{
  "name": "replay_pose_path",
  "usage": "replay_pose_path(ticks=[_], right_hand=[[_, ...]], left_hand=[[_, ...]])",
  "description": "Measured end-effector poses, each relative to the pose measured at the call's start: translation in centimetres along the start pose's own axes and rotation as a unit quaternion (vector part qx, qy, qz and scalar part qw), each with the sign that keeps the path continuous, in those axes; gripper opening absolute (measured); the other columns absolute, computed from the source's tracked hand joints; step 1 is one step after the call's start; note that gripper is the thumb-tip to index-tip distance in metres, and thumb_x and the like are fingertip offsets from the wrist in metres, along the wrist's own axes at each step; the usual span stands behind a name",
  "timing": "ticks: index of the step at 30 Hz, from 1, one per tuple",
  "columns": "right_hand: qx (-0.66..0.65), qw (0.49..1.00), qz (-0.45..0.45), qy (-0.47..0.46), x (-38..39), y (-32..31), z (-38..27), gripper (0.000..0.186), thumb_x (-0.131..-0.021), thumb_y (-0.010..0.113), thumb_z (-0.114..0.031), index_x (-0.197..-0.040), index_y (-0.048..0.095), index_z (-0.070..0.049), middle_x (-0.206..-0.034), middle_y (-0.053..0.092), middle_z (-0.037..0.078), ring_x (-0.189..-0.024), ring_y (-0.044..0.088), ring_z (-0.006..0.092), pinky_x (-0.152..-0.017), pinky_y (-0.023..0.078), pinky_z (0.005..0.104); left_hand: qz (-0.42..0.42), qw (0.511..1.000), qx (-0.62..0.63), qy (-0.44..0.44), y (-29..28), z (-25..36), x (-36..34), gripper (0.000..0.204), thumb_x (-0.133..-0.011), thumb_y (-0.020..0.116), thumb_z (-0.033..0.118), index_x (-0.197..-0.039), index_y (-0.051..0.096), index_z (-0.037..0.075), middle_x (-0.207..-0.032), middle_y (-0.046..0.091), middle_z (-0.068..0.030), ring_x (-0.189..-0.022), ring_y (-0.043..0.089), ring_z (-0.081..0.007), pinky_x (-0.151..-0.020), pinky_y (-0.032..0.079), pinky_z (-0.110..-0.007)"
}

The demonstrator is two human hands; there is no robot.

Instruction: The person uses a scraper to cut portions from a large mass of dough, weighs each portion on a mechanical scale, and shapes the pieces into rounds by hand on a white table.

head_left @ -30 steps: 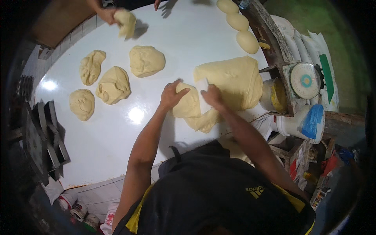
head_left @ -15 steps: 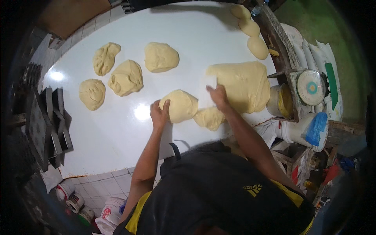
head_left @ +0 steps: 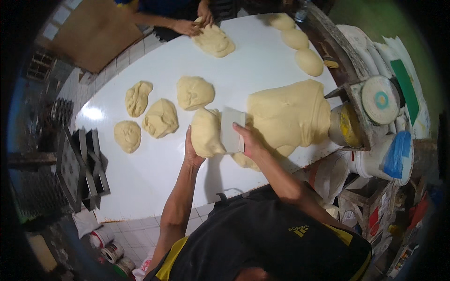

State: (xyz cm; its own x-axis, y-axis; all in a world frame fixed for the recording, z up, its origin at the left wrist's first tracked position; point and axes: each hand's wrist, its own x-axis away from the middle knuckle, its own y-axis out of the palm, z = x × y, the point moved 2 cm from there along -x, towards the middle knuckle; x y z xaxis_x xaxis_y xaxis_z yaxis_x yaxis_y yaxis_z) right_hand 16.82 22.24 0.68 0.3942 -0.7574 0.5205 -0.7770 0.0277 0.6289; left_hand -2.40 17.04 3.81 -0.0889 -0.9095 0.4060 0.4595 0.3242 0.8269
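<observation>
A lump of pale yellow dough rests in my left hand, whose fingers curl round its left side and underneath. A shadow falls below it, and it looks raised off the table. My right hand grips a flat white rectangular dough scraper, its face against the right side of that lump. To the right lies a large slab of dough, with a smaller piece of dough at its near left corner, partly behind my right wrist. Several rough dough pieces lie to the left.
Across the white table, a co-worker's hands press another dough piece. Three smooth dough balls line the far right edge. A dial scale and a white bucket stand right; dark metal pans lean left.
My left hand has lifted the dough lump, and the scraper has moved left and down from the slab's edge against it. The view has shifted; a co-worker with dough now shows across the table.
</observation>
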Motion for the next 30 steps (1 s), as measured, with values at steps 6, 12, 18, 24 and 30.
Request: replay_pose_path(ticks=[6,12,18,24,30], right_hand=[[-0.005,0.996,0.047,-0.081,2.3,-11.9,-12.2,0.045,-0.091,0.075,-0.033,-0.126,0.062,-0.008,-0.112,0.068,0.007,-0.099,0.067,0.0215,-0.085,0.058,0.0423],[0.058,0.986,0.071,-0.142,11.8,-21.7,-18.7,0.046,-0.095,0.071,-0.032,-0.130,0.061,-0.005,-0.114,0.069,0.007,-0.100,0.068,0.0186,-0.087,0.056,0.0352],[0.109,0.962,0.180,-0.175,18.1,-29.2,-19.7,0.042,-0.096,0.069,-0.032,-0.126,0.065,-0.002,-0.105,0.071,0.007,-0.094,0.068,0.0182,-0.081,0.054,0.0357],[0.113,0.959,0.219,-0.139,20.0,-32.5,-20.0,0.043,-0.095,0.069,-0.035,-0.123,0.066,-0.002,-0.105,0.071,0.008,-0.092,0.068,0.0190,-0.080,0.054,0.0371],[0.084,0.959,0.206,-0.176,22.0,-27.5,-20.0,0.042,-0.099,0.064,-0.037,-0.119,0.067,-0.001,-0.105,0.071,0.007,-0.089,0.068,0.0161,-0.078,0.054,0.0352]], left_hand=[[-0.166,0.986,0.029,0.003,21.6,-1.1,-7.3,0.065,-0.101,0.050,0.051,-0.151,0.042,0.011,-0.147,0.053,-0.0158,-0.129,0.056,-0.0358,-0.104,0.051,-0.056],[-0.309,0.920,-0.241,-0.014,50.0,-10.9,-14.9,0.051,-0.106,0.048,0.031,-0.148,0.042,0.003,-0.141,0.057,-0.0189,-0.123,0.062,-0.0323,-0.104,0.052,-0.049],[-0.449,0.846,-0.256,-0.129,69.7,-30.4,-23.4,0.050,-0.097,0.064,0.032,-0.129,0.055,-0.006,-0.115,0.067,-0.0246,-0.102,0.071,-0.0317,-0.085,0.062,-0.050],[-0.401,0.654,-0.617,0.176,70.5,-35.9,-25.5,0.080,-0.093,0.059,0.062,-0.141,0.050,-0.001,-0.138,0.054,-0.0295,-0.123,0.058,-0.0436,-0.099,0.049,-0.060],[-0.253,0.476,-0.687,0.488,69.4,-21.2,-25.3,0.091,-0.093,0.050,0.072,-0.150,0.043,0.001,-0.146,0.050,-0.0274,-0.131,0.054,-0.0396,-0.108,0.044,-0.044]])
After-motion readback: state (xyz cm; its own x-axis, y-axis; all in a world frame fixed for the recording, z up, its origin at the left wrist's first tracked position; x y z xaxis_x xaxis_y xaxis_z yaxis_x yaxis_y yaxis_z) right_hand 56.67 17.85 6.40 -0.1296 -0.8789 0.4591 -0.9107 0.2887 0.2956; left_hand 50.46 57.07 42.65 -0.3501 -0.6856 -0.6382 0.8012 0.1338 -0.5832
